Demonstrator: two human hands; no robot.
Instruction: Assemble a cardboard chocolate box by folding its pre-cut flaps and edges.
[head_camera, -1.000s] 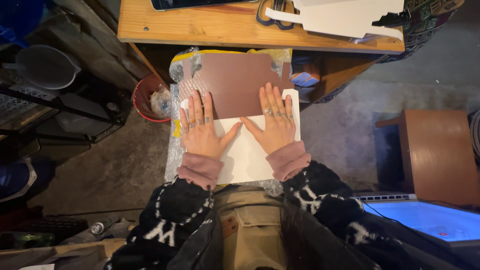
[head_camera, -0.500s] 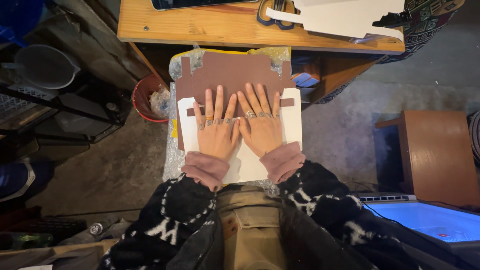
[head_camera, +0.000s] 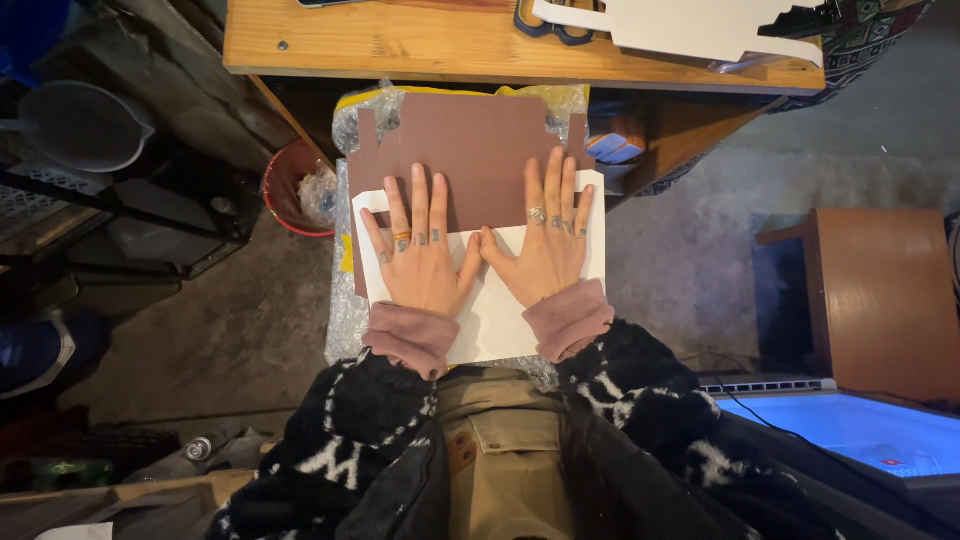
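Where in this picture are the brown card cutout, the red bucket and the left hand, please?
brown card cutout (head_camera: 470, 150): head view, on its bare upper middle.
red bucket (head_camera: 283, 195): head view, on its left rim.
left hand (head_camera: 425, 262): head view, on the back of the hand, flat on the card.

Under the fingertips of both the left hand (head_camera: 425, 255) and the right hand (head_camera: 545, 250) lies a brown card cut-out (head_camera: 465, 155), matt and smooth like thin paperboard, with notched edges. Beneath the palms, the white card (head_camera: 495, 320) looks equally matt and flat. Below both, crinkled bubble wrap (head_camera: 345, 320) shows glossy clear plastic beside the left little finger. Metal rings (head_camera: 537, 213) glint on several fingers. The pink cuffs (head_camera: 410, 338) behind the wrists are soft knitted cloth; the black-and-white sleeves (head_camera: 640, 385) look fleecy. Beyond the fingertips, the table top (head_camera: 400, 40) is bare, grainy wood, lightly satin.
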